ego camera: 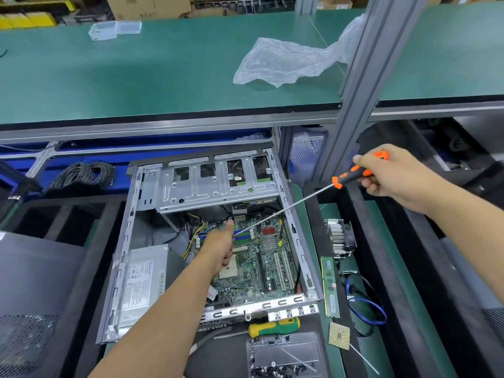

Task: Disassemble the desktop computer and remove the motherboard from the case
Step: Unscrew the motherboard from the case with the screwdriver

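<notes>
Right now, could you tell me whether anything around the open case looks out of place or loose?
Yes: a bare processor chip lies unprotected on the mat right of the screw tray, and a memory stick lies loose beside the case. Both could get knocked.

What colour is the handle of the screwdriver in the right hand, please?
Orange and black screwdriver handle, seen in the head view.

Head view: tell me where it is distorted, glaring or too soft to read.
Head view: wide-angle bending curves the green bench edge and leans the aluminium post; soft glare whitens the plastic bag and the case's front rail; the motherboard is evenly lit, but its small print and the power supply label are too soft to read; the corners blur most.
</notes>
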A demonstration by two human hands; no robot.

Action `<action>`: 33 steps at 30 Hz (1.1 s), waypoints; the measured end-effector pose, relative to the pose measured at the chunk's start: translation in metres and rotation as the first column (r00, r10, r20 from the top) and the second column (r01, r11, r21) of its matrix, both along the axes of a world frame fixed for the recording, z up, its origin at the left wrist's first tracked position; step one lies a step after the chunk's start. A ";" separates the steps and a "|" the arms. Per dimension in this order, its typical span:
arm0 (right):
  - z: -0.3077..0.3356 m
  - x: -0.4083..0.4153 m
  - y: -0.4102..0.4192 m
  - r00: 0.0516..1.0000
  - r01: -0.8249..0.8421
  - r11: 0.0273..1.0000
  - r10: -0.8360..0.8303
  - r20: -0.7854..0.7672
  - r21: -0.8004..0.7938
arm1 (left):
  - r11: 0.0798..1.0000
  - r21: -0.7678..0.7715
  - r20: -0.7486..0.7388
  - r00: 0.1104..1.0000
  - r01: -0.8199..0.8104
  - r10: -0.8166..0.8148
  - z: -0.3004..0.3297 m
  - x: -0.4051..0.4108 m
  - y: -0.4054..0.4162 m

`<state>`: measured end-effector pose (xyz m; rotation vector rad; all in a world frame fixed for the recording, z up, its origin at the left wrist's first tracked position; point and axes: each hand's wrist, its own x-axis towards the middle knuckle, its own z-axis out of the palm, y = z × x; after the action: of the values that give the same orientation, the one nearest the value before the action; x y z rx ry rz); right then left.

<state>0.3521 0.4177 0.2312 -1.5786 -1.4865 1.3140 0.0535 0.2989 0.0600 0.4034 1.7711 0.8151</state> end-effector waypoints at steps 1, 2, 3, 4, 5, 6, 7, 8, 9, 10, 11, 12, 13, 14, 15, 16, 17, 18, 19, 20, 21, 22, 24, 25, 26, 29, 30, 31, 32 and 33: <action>-0.003 0.002 -0.001 1.000 0.011 1.000 -0.011 -0.017 -0.011 | 1.000 0.003 0.000 1.000 0.000 0.000 0.000 0.000 0.000; -0.007 0.004 -0.002 0.999 0.023 1.000 -0.023 -0.030 -0.020 | 1.000 0.004 0.008 1.000 -0.003 0.003 0.000 0.000 0.001; -0.010 0.006 -0.003 0.998 0.037 0.999 -0.038 -0.039 -0.031 | 1.000 0.003 0.017 1.000 -0.011 0.011 0.000 0.000 0.000; -0.014 0.008 -0.003 0.998 0.050 0.998 -0.052 -0.047 -0.043 | 1.000 0.001 0.023 0.999 -0.021 0.021 0.000 0.000 0.000; -0.018 0.010 -0.004 0.997 0.059 0.997 -0.062 -0.055 -0.053 | 0.999 -0.002 0.023 0.999 -0.033 0.033 -0.001 -0.001 0.000; -0.021 0.011 -0.004 0.996 0.066 0.996 -0.070 -0.063 -0.064 | 0.999 -0.004 0.017 0.999 -0.045 0.045 -0.001 -0.002 0.000; -0.023 0.012 -0.005 0.995 0.073 0.995 -0.078 -0.066 -0.070 | 0.998 -0.006 0.013 0.998 -0.057 0.057 -0.001 -0.003 0.000; -0.024 0.013 -0.005 0.994 0.082 0.994 -0.087 -0.069 -0.072 | 0.997 -0.012 0.015 0.997 -0.071 0.071 -0.001 -0.004 -0.001; -0.024 0.015 -0.005 0.992 0.096 0.993 -0.101 -0.072 -0.072 | 0.996 -0.020 0.023 0.996 -0.086 0.087 -0.002 -0.006 -0.002; -0.024 0.016 -0.005 0.990 0.112 0.991 -0.118 -0.076 -0.072 | 0.994 -0.029 0.035 0.994 -0.102 0.103 -0.003 -0.008 -0.003; -0.024 0.018 -0.004 0.988 0.127 0.989 -0.132 -0.078 -0.070 | 0.993 -0.033 0.049 0.992 -0.117 0.118 -0.004 -0.010 -0.004; -0.023 0.020 -0.004 0.987 0.138 0.988 -0.143 -0.078 -0.068 | 0.991 -0.033 0.065 0.989 -0.133 0.135 -0.004 -0.011 -0.005; -0.021 0.022 -0.004 0.985 0.148 0.987 -0.152 -0.077 -0.061 | 0.988 -0.029 0.086 0.984 -0.154 0.156 -0.004 -0.013 -0.005; -0.019 0.023 -0.003 0.984 0.157 0.986 -0.160 -0.076 -0.048 | 0.984 -0.022 0.112 0.977 -0.178 0.180 -0.004 -0.013 -0.004; -0.017 0.023 -0.002 0.983 0.164 0.986 -0.166 -0.074 -0.029 | 0.980 -0.011 0.141 0.970 -0.199 0.198 -0.003 -0.013 -0.003; -0.013 0.023 -0.002 0.983 0.170 0.985 -0.170 -0.070 -0.007 | 0.978 0.004 0.165 0.965 -0.209 0.206 -0.001 -0.012 -0.003; -0.009 0.023 -0.002 0.984 0.171 0.985 -0.170 -0.061 0.019 | 0.978 0.023 0.178 0.964 -0.207 0.200 0.001 -0.011 -0.002; -0.005 0.022 -0.002 0.986 0.165 0.985 -0.163 -0.042 0.051 | 0.981 0.043 0.174 0.968 -0.191 0.181 0.003 -0.009 -0.001; 0.001 0.021 -0.002 0.988 0.152 0.984 -0.152 -0.013 0.089 | 0.984 0.066 0.156 0.976 -0.164 0.153 0.005 -0.008 0.000; 0.006 0.019 -0.003 0.990 0.135 0.982 -0.139 0.024 0.133 | 0.987 0.092 0.131 0.985 -0.129 0.116 0.007 -0.006 0.000; 0.012 0.017 -0.004 0.990 0.114 0.976 -0.128 0.065 0.183 | 0.989 0.122 0.106 0.991 -0.089 0.076 0.011 -0.004 -0.001; 0.017 0.014 -0.005 0.986 0.089 0.968 -0.119 0.118 0.237 | 0.987 0.153 0.088 0.996 -0.048 0.035 0.014 -0.002 -0.001; 0.029 0.005 -0.007 0.958 0.009 0.937 -0.109 0.266 0.350 | 0.978 0.205 0.084 0.996 0.020 -0.038 0.021 0.003 -0.002; 0.036 0.000 -0.008 0.936 -0.043 0.917 -0.102 0.337 0.397 | 0.975 0.217 0.097 0.993 0.039 -0.061 0.025 0.007 -0.003; 0.042 -0.005 -0.010 0.916 -0.096 0.895 -0.092 0.391 0.435 | 0.975 0.217 0.120 0.990 0.045 -0.073 0.028 0.010 -0.003; 0.062 -0.025 -0.016 0.866 -0.248 0.821 -0.049 0.497 0.514 | 0.979 0.204 0.259 0.965 -0.011 -0.043 0.039 0.019 -0.001; 0.068 -0.033 -0.018 0.851 -0.294 0.795 -0.035 0.523 0.531 | 0.978 0.207 0.310 0.950 -0.038 -0.029 0.042 0.021 0.000; 0.074 -0.041 -0.020 0.836 -0.341 0.768 -0.015 0.548 0.542 | 0.975 0.215 0.343 0.939 -0.057 -0.021 0.044 0.023 0.001; 0.079 -0.049 -0.023 0.819 -0.392 0.739 0.009 0.574 0.547 | 0.971 0.230 0.357 0.934 -0.065 -0.022 0.047 0.025 0.001; 0.083 -0.057 -0.025 0.798 -0.444 0.709 0.034 0.601 0.549 | 0.966 0.250 0.352 0.936 -0.061 -0.031 0.049 0.026 0.002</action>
<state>0.2952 0.3930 0.3142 -1.3136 -2.2764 0.2864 0.0795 0.3011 0.1087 0.3850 1.3393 1.0634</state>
